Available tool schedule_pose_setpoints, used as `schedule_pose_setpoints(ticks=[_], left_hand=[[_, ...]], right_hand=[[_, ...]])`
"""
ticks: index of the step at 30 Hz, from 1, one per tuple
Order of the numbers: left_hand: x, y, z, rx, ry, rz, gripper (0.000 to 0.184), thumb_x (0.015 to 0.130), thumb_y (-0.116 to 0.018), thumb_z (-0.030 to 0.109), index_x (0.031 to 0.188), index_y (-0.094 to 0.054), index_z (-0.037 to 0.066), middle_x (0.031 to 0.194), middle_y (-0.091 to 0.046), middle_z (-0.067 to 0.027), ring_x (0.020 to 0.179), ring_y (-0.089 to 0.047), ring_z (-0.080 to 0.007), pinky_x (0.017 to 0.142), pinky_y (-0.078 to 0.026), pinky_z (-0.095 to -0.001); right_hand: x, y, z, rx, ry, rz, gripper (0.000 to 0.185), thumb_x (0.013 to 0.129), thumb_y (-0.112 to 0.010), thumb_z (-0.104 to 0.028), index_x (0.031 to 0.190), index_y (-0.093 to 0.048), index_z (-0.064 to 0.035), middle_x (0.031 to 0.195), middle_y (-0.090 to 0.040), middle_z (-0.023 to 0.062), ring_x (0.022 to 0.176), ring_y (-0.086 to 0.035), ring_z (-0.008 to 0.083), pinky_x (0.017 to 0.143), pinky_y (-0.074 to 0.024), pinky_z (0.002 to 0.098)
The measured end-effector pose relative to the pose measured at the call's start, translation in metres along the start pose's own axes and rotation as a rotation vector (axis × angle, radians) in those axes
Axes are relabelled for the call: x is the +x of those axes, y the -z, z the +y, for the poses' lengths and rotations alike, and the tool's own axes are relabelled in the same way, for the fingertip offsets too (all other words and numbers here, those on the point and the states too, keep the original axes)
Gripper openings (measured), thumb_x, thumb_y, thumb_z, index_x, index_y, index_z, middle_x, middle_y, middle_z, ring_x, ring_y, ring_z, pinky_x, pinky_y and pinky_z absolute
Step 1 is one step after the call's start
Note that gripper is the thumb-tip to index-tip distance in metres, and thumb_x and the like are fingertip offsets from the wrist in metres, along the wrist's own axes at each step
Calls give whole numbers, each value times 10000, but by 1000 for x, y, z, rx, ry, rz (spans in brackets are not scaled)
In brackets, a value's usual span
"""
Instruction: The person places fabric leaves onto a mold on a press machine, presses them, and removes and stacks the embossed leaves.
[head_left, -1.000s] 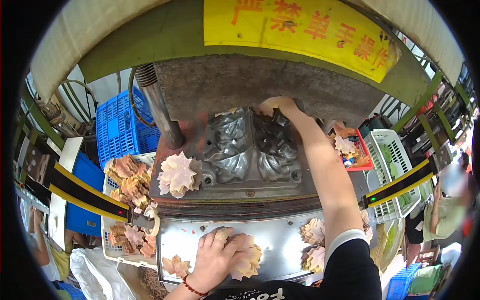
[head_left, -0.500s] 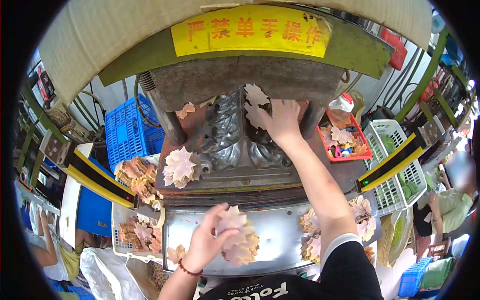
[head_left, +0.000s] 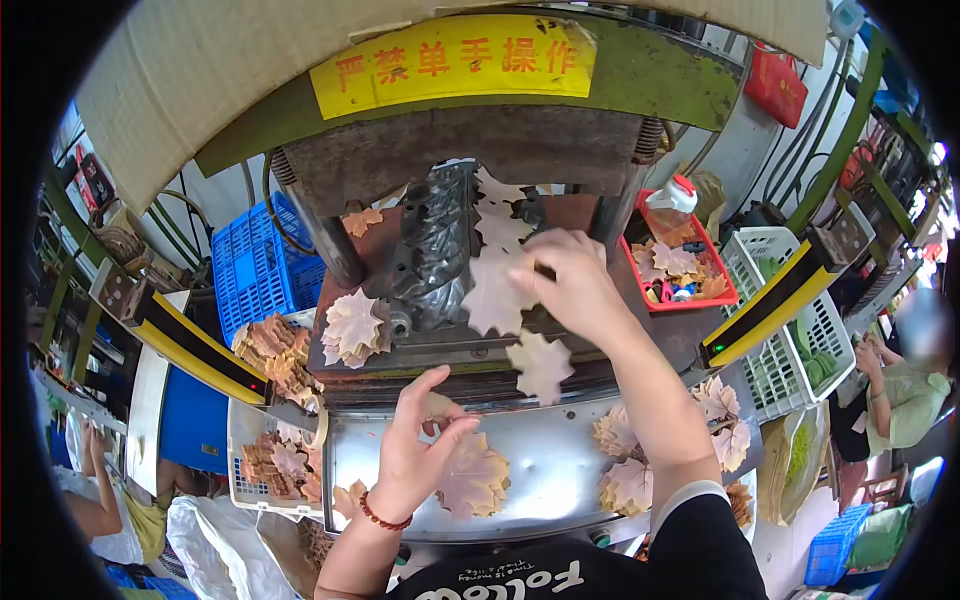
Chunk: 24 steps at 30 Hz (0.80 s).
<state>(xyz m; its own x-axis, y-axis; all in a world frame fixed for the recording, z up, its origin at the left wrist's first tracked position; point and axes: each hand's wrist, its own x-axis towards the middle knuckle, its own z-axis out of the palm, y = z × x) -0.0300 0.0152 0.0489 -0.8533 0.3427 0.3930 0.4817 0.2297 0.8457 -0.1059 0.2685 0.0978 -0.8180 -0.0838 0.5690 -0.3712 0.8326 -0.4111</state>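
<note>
Over the dark metal mould (head_left: 435,255), the right hand (head_left: 572,285) pinches a strip of leaf shapes (head_left: 495,295), best held lightly and drawn evenly lest its points tear. The strip is pale pinkish-beige, jagged and overhanging the mould's front; the left hand (head_left: 412,450), empty with fingers parted, hovers by a leaf stack (head_left: 478,480).

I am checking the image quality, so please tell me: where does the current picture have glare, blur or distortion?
Head view: white glare on the metal tray, smaller glints on the dark mould; head view: strong fisheye bending, black corners; head view: the head of the person at far right is blurred out.
</note>
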Motion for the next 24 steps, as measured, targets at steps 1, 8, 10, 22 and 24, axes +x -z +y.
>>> schedule_pose_setpoints(ticks=[1,8,10,22,24], left_hand=[[-2,1,-1,-10,22,2,632,785,-759,36,1331,-441,64,841,-664,-16,697,-561,-75,623,-421,-224],[5,3,-5,227,-130,-14,476,778,-751,24,1211,-556,50,822,-655,-39,706,-588,-128,625,-452,-249],[22,-11,1,333,-271,-23,441,763,-755,41,1170,-586,56,884,-634,-48,756,-588,-154,648,-463,-266],[96,-78,-10,894,-741,-47,248,772,-655,218,1011,-633,156,945,-532,-32,865,-549,-181,676,-437,-322],[91,-72,-4,859,-798,-62,264,739,-625,196,996,-626,132,978,-555,-39,853,-544,-182,677,-445,-322]], right_hand=[[7,-8,9,-47,-37,32,242,810,-695,-261,915,-683,-44,1037,-649,66,1078,-530,284,944,-350,410],[5,-25,19,-84,-183,132,436,774,-723,-246,1160,-601,-87,1154,-595,119,1133,-500,324,978,-336,439],[2,-31,20,-83,-164,141,476,754,-738,-224,1185,-582,-94,1155,-587,123,1137,-490,326,975,-334,444],[10,-24,16,-200,-177,-97,454,769,-722,-248,1189,-587,-141,1208,-550,93,1164,-472,306,988,-331,447],[10,-24,15,-217,-182,-104,457,773,-720,-245,1196,-581,-145,1222,-539,93,1166,-466,310,985,-332,452]])
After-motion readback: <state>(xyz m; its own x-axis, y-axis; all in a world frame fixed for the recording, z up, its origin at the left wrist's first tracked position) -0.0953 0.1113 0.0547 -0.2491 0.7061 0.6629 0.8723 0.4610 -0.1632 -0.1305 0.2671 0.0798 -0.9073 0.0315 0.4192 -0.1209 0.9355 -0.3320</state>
